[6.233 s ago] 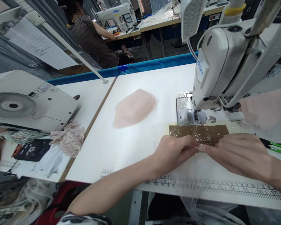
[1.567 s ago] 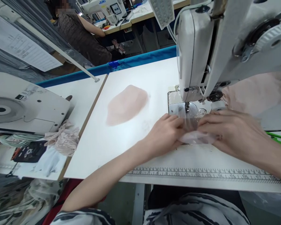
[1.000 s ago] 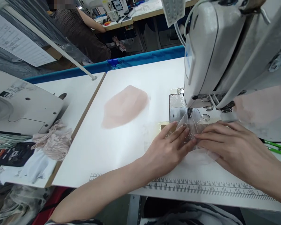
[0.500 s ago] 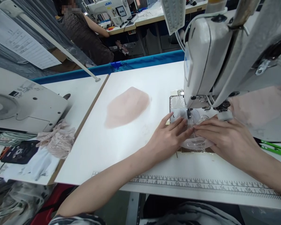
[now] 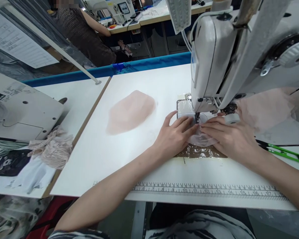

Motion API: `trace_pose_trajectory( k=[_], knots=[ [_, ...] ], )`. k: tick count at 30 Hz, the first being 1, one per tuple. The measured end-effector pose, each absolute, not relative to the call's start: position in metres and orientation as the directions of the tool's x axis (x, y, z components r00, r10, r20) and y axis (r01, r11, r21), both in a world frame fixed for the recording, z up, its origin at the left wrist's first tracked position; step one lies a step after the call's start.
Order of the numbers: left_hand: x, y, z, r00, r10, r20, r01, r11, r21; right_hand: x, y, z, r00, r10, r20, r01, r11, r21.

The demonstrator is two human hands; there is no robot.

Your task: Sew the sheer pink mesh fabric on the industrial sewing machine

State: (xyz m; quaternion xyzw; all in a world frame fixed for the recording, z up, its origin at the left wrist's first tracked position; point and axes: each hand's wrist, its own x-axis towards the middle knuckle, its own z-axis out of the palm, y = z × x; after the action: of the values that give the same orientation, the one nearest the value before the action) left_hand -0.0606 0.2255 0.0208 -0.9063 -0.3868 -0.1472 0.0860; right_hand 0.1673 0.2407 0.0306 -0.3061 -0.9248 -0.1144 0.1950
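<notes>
My left hand [image 5: 174,136] lies flat with fingers stretched out, pressing on a small sheer pale-pink fabric piece [image 5: 201,140] just in front of the needle [image 5: 196,117] of the white sewing machine [image 5: 221,59]. My right hand [image 5: 226,134] rests flat on the right side of the same piece, fingertips nearly meeting the left ones. The fabric sits over a brown taped patch [image 5: 201,152] and reaches the metal needle plate [image 5: 185,108].
A pink fabric pile [image 5: 131,111] lies left on the white table [image 5: 139,156]; more pink fabric [image 5: 266,108] behind the machine. Green snips [image 5: 284,153] lie at right. A printed ruler [image 5: 209,191] runs along the front edge. Lace scraps [image 5: 51,151], another machine [image 5: 20,109] left. A person [image 5: 84,31] works at the back.
Both hands have slid the sheer piece away from me, off the brown patch and up under the presser foot; fingers are now flatter and closer to the needle.
</notes>
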Motion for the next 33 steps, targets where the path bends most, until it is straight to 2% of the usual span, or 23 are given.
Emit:
trace_pose_trajectory(
  k=[3,5,10,12,16,20,23,26,28,29,31,33],
  knots=[
    [-0.057,0.218,0.024,0.625,0.673,0.396,0.745,-0.665,-0.046,0.168,0.239,0.029,-0.735,0.493,0.466,0.579,0.814,0.052],
    [-0.055,0.214,0.030,0.607,0.702,0.371,0.755,-0.655,0.004,0.170,0.238,0.028,-0.722,0.501,0.477,0.574,0.819,0.009],
    [-0.054,0.225,0.054,0.479,0.868,0.135,0.757,-0.485,0.438,0.173,0.244,0.029,-0.633,0.633,0.446,0.618,0.760,-0.202],
    [-0.054,0.236,0.061,0.497,0.865,0.069,0.715,-0.453,0.533,0.173,0.246,0.033,-0.590,0.680,0.435,0.653,0.719,-0.238],
    [-0.054,0.254,0.067,0.553,0.833,-0.005,0.646,-0.425,0.635,0.169,0.249,0.042,-0.548,0.741,0.388,0.698,0.660,-0.276],
    [-0.052,0.257,0.068,0.496,0.861,-0.110,0.652,-0.285,0.703,0.168,0.250,0.043,-0.490,0.823,0.289,0.765,0.564,-0.309],
    [-0.053,0.256,0.067,0.493,0.862,-0.115,0.635,-0.266,0.725,0.170,0.251,0.038,-0.506,0.793,0.339,0.748,0.599,-0.287],
    [-0.056,0.251,0.058,0.588,0.809,-0.019,0.580,-0.406,0.706,0.173,0.250,0.032,-0.567,0.707,0.423,0.655,0.698,-0.290],
    [-0.058,0.243,0.047,0.646,0.754,0.121,0.549,-0.569,0.612,0.173,0.246,0.030,-0.627,0.646,0.435,0.580,0.760,-0.292],
    [-0.058,0.237,0.041,0.656,0.724,0.211,0.553,-0.652,0.518,0.174,0.244,0.029,-0.657,0.612,0.440,0.555,0.788,-0.269],
    [-0.058,0.225,0.032,0.665,0.642,0.381,0.597,-0.764,0.245,0.173,0.239,0.029,-0.697,0.540,0.472,0.533,0.830,-0.163],
    [-0.056,0.213,0.026,0.682,0.563,0.466,0.640,-0.768,-0.009,0.172,0.235,0.030,-0.719,0.486,0.497,0.540,0.841,-0.041]
  ],
)
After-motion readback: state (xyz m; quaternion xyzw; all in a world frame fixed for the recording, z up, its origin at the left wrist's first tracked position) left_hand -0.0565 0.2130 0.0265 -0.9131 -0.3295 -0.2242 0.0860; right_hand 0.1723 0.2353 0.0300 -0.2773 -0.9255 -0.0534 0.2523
